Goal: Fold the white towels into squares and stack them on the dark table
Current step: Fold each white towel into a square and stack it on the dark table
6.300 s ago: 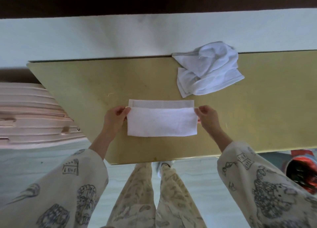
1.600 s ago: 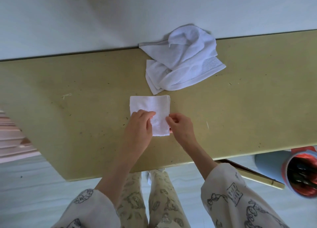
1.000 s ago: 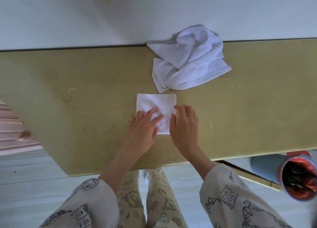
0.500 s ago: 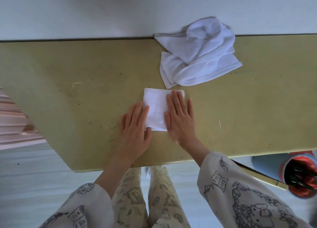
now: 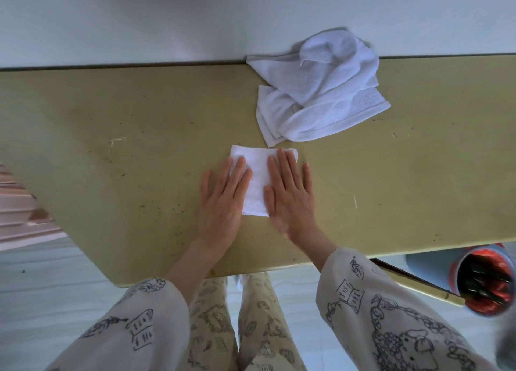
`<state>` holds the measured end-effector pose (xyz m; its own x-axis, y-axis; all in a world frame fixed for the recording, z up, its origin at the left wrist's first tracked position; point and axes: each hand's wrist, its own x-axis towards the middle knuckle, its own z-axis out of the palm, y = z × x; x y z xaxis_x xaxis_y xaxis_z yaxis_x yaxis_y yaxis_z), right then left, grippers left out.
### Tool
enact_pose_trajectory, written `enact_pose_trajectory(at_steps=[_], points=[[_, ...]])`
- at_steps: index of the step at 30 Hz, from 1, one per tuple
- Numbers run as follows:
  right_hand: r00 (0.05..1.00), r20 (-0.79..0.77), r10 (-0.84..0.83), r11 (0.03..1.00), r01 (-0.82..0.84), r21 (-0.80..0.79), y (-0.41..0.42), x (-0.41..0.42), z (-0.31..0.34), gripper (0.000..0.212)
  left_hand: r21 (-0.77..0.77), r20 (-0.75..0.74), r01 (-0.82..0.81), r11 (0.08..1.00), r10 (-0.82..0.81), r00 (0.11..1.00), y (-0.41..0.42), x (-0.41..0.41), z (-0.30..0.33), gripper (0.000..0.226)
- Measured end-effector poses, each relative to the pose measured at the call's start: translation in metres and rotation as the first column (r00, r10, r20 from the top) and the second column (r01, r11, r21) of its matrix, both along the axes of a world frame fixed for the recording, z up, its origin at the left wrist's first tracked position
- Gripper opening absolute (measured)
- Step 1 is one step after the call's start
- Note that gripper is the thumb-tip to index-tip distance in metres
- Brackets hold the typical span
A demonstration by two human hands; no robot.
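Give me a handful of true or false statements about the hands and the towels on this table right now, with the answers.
1. Both hands lie flat on the folded towel. True: the left hand and the right hand press it with straight fingers.
2. The crumpled towel lies at the table's near edge. False: it lies at the far edge, by the wall.
3. The folded towel sits on top of the crumpled towel. False: it lies on the table alone.
4. A red-lined bin stands on the floor at the right. True.
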<state>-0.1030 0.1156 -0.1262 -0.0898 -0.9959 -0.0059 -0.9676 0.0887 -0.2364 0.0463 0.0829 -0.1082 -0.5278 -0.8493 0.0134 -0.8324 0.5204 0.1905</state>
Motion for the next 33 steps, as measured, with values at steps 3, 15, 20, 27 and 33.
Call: enact_pose_trajectory(at_steps=[3, 15, 20, 27, 33], points=[[1.0, -0.006, 0.001, 1.0, -0.001, 0.009, 0.0, 0.0, 0.0, 0.053, 0.034, -0.005, 0.054, 0.998, -0.054, 0.999, -0.004, 0.004, -0.005, 0.046], [1.0, -0.015, -0.005, 0.999, 0.006, 0.051, -0.001, 0.001, 0.002, 0.055, 0.164, 0.135, 0.171, 0.972, -0.194, 0.972, -0.028, 0.025, -0.001, 0.073], [1.0, -0.014, -0.008, 0.999, 0.009, 0.052, -0.001, 0.001, 0.002, 0.055, 0.22, 0.142, 0.302, 0.928, -0.337, 0.931, -0.036, 0.046, -0.003, 0.096], [1.0, -0.02, -0.001, 0.998, 0.002, 0.06, -0.001, 0.002, 0.001, 0.056, 0.214, -0.015, 0.202, 0.956, -0.204, 0.979, -0.024, 0.024, 0.013, 0.066], [1.0, -0.024, 0.002, 0.998, -0.001, 0.066, -0.001, 0.001, -0.001, 0.056, 0.139, 0.107, 0.16, 0.977, -0.176, 0.979, -0.027, 0.006, -0.007, 0.061]])
